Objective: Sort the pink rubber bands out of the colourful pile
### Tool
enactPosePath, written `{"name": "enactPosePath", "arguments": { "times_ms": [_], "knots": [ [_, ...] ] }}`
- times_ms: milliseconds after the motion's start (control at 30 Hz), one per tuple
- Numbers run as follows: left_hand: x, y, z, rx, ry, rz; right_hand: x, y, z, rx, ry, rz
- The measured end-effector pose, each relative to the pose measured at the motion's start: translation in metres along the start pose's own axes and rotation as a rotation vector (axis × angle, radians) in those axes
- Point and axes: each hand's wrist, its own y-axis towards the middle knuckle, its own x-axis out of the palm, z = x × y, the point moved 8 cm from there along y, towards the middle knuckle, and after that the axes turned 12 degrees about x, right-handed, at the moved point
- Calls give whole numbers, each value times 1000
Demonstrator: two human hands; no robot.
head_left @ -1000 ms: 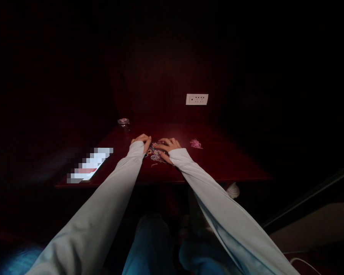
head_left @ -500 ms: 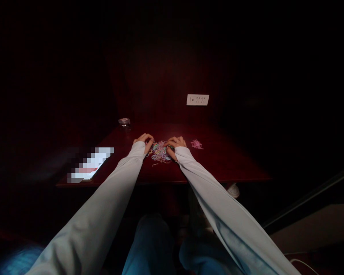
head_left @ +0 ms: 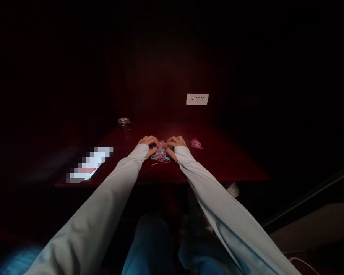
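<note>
A loose pile of small, multicoloured elastic bands (head_left: 161,156) lies on the dark red table, between my two hands. My left hand (head_left: 149,143) rests at the pile's left side, fingers curved and thumb apart from them, touching the bands. On the right side, my right hand (head_left: 175,143) bends over the pile with its index finger and thumb spread among the bands. Some greenish bands show under its palm. The bands beneath both hands are partly hidden. Right of my right hand sits a separate little heap of pink bands (head_left: 196,143).
A clear lidded jar (head_left: 124,123) stands at the table's back left. A phone or tablet with a lit, blurred screen (head_left: 94,162) lies at the left front of the table (head_left: 229,164). A white socket plate (head_left: 197,99) is on the back panel.
My left hand has moved right, closer to my right hand, and bands at the pile's left side are now covered or pushed inward. My right hand has barely moved.
</note>
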Motion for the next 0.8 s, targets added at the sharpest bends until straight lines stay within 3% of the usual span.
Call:
{"name": "enactPosePath", "arguments": {
  "times_ms": [200, 500, 700, 800],
  "knots": [
    [2, 0, -3, -26, -10, -44, 1, 0, -1, 2, -4, -15],
    [-2, 0, -5, -56, 10, 18, 1, 1, 2, 4, -5, -3],
    [2, 2, 6, 75, -45, 11, 0, 0, 3, 13, -6, 8],
    [5, 1, 2, 65, -45, 0, 0, 0, 2, 8, -18, 0]
  ]
}}
